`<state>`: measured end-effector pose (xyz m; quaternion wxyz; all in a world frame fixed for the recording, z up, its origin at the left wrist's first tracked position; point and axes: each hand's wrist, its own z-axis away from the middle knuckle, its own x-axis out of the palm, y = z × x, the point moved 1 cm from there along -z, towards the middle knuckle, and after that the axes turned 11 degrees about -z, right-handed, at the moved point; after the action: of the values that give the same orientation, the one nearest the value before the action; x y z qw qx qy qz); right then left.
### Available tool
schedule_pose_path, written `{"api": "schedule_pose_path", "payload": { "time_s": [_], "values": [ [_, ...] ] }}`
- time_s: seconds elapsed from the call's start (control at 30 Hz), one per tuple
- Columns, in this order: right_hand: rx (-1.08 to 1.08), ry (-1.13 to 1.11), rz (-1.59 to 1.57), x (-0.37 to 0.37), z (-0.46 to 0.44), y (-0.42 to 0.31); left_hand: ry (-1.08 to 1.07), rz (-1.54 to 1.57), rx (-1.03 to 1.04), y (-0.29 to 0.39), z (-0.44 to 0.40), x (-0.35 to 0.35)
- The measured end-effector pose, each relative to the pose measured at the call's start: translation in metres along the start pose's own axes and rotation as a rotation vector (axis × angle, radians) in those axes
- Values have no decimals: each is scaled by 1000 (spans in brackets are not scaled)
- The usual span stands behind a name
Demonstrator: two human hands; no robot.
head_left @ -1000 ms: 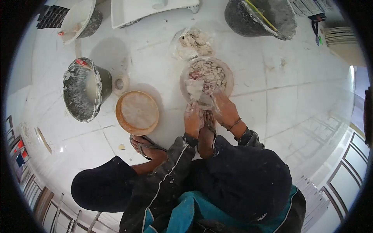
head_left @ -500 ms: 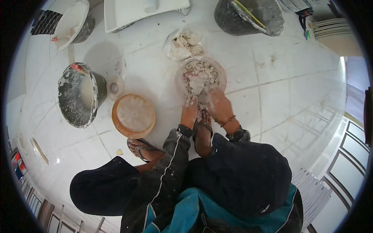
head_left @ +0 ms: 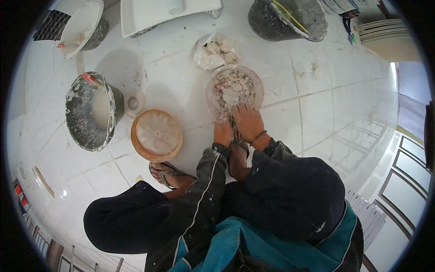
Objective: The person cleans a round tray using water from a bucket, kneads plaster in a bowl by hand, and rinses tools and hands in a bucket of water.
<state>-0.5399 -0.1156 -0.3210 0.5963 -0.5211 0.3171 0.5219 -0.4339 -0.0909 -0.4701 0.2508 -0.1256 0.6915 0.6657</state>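
A round bowl (head_left: 258, 86) of pale chunks (head_left: 238, 84), just beyond the hands, is overlapped at its near rim by an outstretched right hand (head_left: 248, 121), beside a partly curled left hand (head_left: 223, 131) (any grip cannot be made out), and chunks could be spilled were that rim pressed.

left hand (head_left: 223, 130) and right hand (head_left: 248, 121) are close together at a bowl (head_left: 258, 87) of pale chunks (head_left: 234, 87).

Rnd bowl (head_left: 259, 87) w/ pale lumps (head_left: 240, 84)
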Motion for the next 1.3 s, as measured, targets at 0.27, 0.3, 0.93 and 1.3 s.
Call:
{"api": "schedule_pose_path", "payload": {
  "time_s": [0.27,0.3,0.93,1.3],
  "values": [
    [1,92,-18,10,-6,15,-300,509,-673,76,-18,-57],
    [25,71,-14,8,-1,11,-176,395,-464,72,-17,-53],
    [146,50,101,12,-9,11,-225,76,-448,69,-9,-43],
    [116,52,45,21,-9,15,-137,-3,-358,76,-4,-42]
  ]
}}
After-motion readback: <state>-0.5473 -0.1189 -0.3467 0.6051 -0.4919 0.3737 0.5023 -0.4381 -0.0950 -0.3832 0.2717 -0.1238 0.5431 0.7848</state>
